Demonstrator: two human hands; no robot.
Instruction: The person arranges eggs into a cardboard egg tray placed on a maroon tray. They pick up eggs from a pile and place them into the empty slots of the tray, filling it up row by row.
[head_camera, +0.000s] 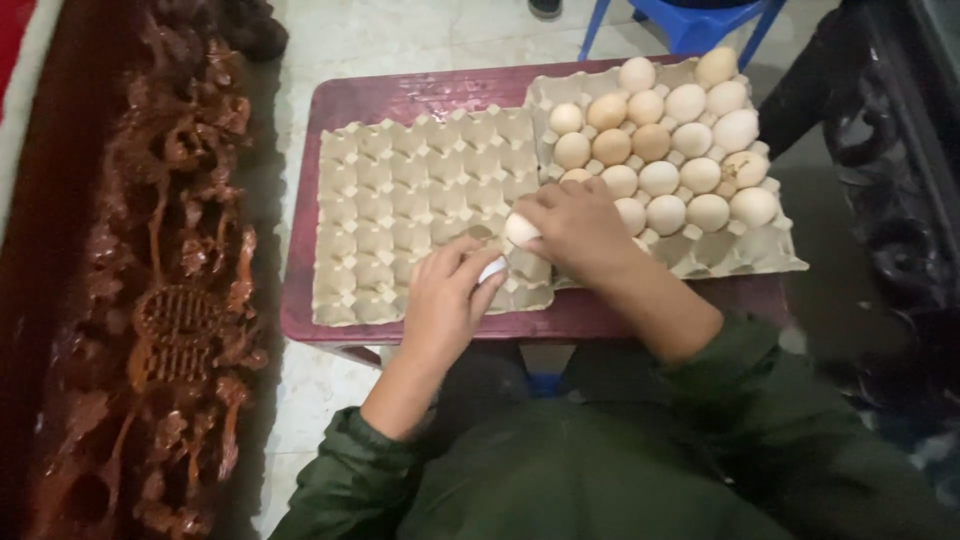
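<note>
Two grey cardboard egg trays lie side by side on a dark red low table (420, 95). The left tray (390, 200) has bare cups. The right tray (760, 250) holds several pale and tan eggs (660, 150). My right hand (575, 225) is closed around a white egg (520, 229) over the seam between the trays. My left hand (445, 295) rests on the near right corner of the left tray, its fingers pinching a small white egg (493, 268).
A carved dark wooden piece of furniture (170, 280) runs along the left. A blue plastic stool (690, 20) stands beyond the table. Dark carved wood (890, 150) stands at the right. Pale tiled floor (400, 30) surrounds the table.
</note>
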